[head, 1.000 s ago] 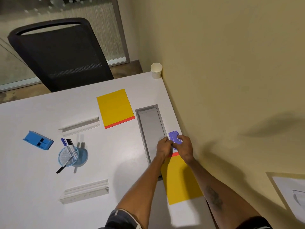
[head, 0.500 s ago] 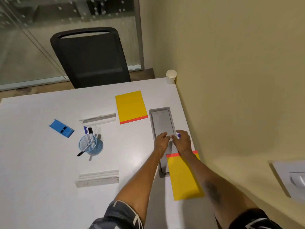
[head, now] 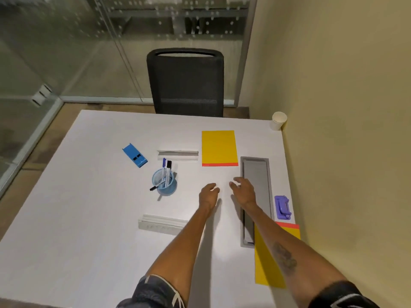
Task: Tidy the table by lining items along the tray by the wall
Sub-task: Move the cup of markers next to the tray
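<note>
A grey recessed tray runs along the table's right side near the wall. Between tray and wall lies a purple hole punch, with a yellow pad just behind it toward me, partly under my right forearm. My left hand and my right hand hover empty over the table left of the tray, fingers loosely apart. Farther out lie a second yellow pad, a blue pen cup with markers, a blue stapler and two white holders.
A paper cup stands in the far right corner against the yellow wall. A black office chair stands at the table's far edge. Glass partitions close off the left and back. The white table spreads wide on the left.
Both hands have let go of the purple hole punch, which now lies between tray and wall, and have moved left across the tray. The view has swung left and up.
</note>
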The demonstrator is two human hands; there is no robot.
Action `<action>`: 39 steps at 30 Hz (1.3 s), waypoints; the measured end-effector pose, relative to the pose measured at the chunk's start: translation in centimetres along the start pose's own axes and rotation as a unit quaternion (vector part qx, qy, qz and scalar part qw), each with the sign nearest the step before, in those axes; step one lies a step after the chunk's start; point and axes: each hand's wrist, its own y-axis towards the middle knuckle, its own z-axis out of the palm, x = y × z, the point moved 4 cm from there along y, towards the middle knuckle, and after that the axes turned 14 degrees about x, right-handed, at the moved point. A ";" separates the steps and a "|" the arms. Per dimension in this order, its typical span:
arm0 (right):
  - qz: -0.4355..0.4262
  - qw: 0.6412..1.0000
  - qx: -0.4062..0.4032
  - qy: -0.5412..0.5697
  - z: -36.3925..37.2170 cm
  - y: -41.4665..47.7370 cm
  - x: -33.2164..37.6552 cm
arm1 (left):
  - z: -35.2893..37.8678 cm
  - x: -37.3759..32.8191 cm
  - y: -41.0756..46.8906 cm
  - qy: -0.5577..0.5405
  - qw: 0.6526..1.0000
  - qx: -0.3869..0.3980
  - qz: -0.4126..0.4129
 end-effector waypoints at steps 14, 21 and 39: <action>-0.051 0.994 0.089 -0.034 10.5 2.5 6.7 | -14.1 7.1 -3.0 -0.033 0.977 -0.192 -0.083; -0.042 0.993 0.106 -0.034 14.1 4.0 8.2 | -18.6 8.5 -4.0 -0.069 0.950 -0.286 -0.104; 0.091 0.980 0.071 0.159 18.3 8.4 9.6 | -22.5 4.6 2.2 -0.261 0.928 -0.266 0.010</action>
